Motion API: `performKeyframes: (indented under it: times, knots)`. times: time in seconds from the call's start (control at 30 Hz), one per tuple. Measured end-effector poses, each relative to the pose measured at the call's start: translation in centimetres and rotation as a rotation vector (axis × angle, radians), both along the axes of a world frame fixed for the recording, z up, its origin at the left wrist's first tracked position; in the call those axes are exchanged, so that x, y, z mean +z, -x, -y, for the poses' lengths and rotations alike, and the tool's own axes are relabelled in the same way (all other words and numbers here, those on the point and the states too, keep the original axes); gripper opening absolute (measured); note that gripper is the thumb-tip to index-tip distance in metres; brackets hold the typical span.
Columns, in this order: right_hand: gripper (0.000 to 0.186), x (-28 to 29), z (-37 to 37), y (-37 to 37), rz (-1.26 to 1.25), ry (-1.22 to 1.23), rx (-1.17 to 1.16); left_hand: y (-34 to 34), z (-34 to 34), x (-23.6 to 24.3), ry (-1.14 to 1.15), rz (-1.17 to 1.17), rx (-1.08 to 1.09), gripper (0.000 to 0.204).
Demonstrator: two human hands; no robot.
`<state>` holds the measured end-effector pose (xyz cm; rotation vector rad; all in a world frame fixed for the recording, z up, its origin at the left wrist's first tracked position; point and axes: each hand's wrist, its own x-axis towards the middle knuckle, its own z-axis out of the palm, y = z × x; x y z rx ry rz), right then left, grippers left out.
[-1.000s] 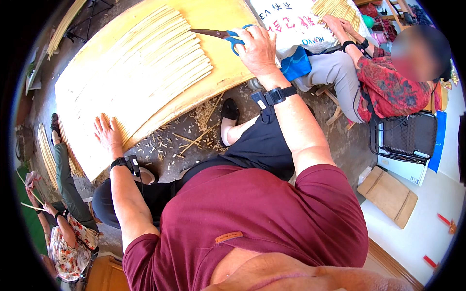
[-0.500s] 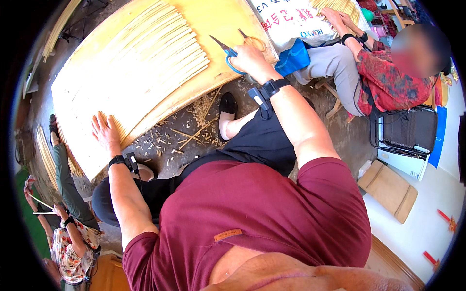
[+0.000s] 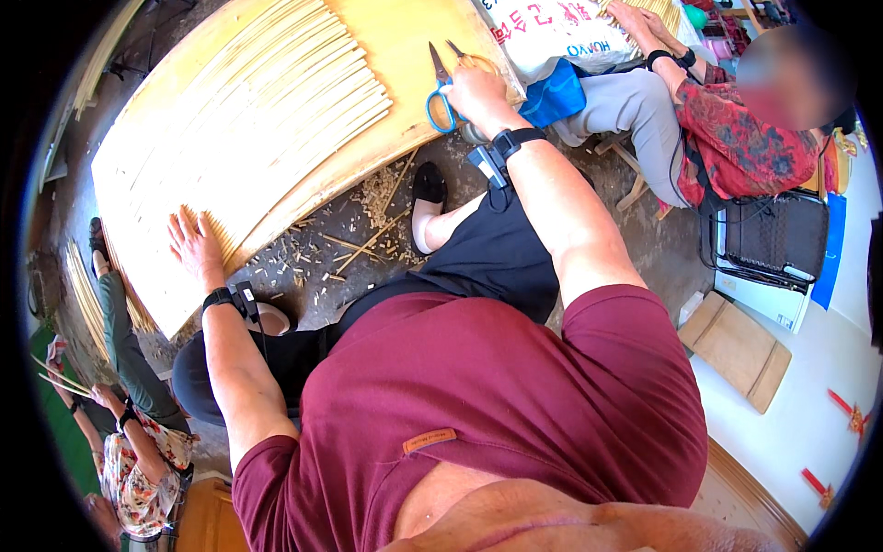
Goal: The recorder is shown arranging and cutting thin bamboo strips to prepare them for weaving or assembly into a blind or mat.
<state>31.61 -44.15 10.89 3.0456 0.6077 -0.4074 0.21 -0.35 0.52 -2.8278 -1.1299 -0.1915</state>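
My left hand [image 3: 195, 245] lies flat with fingers spread on the lower end of a wide layer of thin pale strips, probably bamboo [image 3: 285, 120]. The strips lie side by side across the yellow board [image 3: 418, 41]. Near the board's right end, my right hand [image 3: 477, 95] is closed at the blue-handled scissors [image 3: 440, 103], its fingertips by the handle loops. The dark blades point away from me. A second pair of scissors with yellowish handles [image 3: 480, 63] lies just beyond the hand, partly covered by it. The undersides of the right fingers are hidden.
Offcuts [image 3: 377, 204] litter the floor below the board. A person in a red patterned shirt [image 3: 750, 138] works at right beside a white sack [image 3: 543, 32] and a blue bag [image 3: 555, 95]. Another person [image 3: 138, 469] at lower left holds strips. A folded cardboard piece [image 3: 736, 350] leans at right.
The blue-handled scissors have turned from pointing up-left to pointing nearly straight away, as my right hand shifted slightly. My left hand stays on the strips.
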Motion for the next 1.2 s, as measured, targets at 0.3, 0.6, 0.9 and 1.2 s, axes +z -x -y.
performKeyframes:
  times: [0.3,0.6,0.9,1.2]
  knots:
    - [0.032,-2.1,3.7,-3.6,0.054,-0.012,-0.178,0.2,-0.5,-0.4,-0.016,-0.014,-0.003,0.060]
    - [0.033,-7.0,5.9,-7.4,-0.166,-0.443,-0.395,-0.8,0.1,-0.4,0.014,-0.007,-0.014,0.060]
    - [0.044,0.2,-0.4,2.1,-0.135,-0.041,-0.019,0.0,-0.3,0.0,0.018,0.000,-0.008,0.060]
    - [0.035,-1.7,0.6,1.3,-0.090,-0.069,-0.092,0.0,0.0,0.0,0.019,-0.007,-0.002,0.061]
